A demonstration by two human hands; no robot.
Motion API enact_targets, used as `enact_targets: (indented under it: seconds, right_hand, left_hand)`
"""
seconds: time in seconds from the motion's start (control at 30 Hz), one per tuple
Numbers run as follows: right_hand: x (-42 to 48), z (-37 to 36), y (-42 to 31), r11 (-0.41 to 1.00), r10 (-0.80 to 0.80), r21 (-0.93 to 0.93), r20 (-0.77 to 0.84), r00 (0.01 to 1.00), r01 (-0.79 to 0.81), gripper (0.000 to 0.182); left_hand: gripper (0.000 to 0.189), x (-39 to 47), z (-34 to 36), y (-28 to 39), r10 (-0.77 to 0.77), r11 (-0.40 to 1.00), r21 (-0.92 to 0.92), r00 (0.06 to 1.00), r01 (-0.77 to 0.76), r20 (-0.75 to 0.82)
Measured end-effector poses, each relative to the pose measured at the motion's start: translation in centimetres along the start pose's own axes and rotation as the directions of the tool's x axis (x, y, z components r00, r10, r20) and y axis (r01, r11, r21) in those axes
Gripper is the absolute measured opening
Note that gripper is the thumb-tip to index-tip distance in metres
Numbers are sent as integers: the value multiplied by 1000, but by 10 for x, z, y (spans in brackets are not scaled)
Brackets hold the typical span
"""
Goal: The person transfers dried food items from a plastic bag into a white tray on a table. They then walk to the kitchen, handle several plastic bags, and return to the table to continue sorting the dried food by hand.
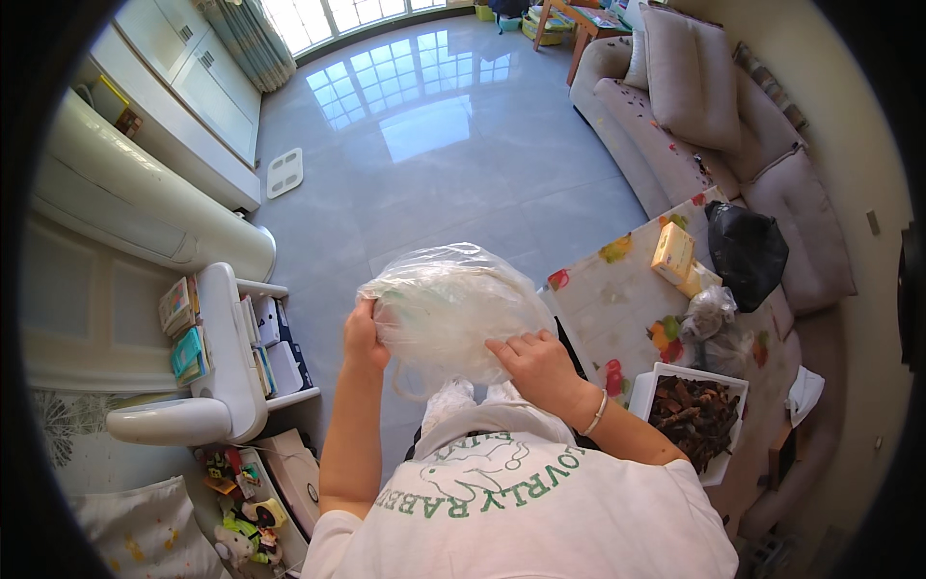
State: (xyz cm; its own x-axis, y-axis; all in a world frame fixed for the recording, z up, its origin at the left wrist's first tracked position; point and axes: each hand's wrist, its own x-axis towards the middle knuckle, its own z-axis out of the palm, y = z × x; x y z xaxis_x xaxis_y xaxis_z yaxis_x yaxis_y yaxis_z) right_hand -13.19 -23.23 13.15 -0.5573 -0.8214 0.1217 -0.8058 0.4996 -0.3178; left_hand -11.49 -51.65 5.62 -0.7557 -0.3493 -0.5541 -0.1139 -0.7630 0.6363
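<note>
A large clear plastic bag [456, 304] is held up in front of my body, with whitish, crumpled plastic showing inside it. My left hand [367, 336] grips the bag's left edge, the thumb side against the plastic. On the lower right, my right hand [532, 362] has its fingers bent over the bag's edge; its thumb is hidden. A loop of plastic hangs below the bag at the left. To the right of my right hand, a white tub [723, 474] on the table holds dark brown, dried pieces [694, 416].
The table with a flowered cover [608, 311] bears a tissue pack [673, 252], a black plastic bag [749, 253] and a knotted clear bag [709, 313]. A sofa [694, 116] runs behind it. A white shelf [231, 340] with books stands left. A bathroom scale [285, 174] lies on the floor.
</note>
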Motion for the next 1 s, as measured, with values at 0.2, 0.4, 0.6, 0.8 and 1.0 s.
enact_targets:
  seconds: [0.2,0.4,0.6,0.8,1.0]
  right_hand:
    - [29,-4,-28,870,-11,492,-72,997,46,37]
    - [58,82,30,933,359,0,76,930,-361,31]
    - [24,122,56,893,431,84,125,894,-442,30]
    - [6,36,-30,828,366,388,176,914,-406,30]
    - [-30,-33,-44,916,231,-192,-468,853,-353,42]
  left_hand:
    - [29,-47,22,-5,-133,941,337,952,34,275]
    - [38,-69,25,-8,-398,851,495,832,177,386]
    - [39,-53,4,5,-496,827,502,749,254,439]
    - [39,-40,15,2,-596,783,510,661,355,456]
    - [45,-52,51,-32,-659,724,630,551,280,512]
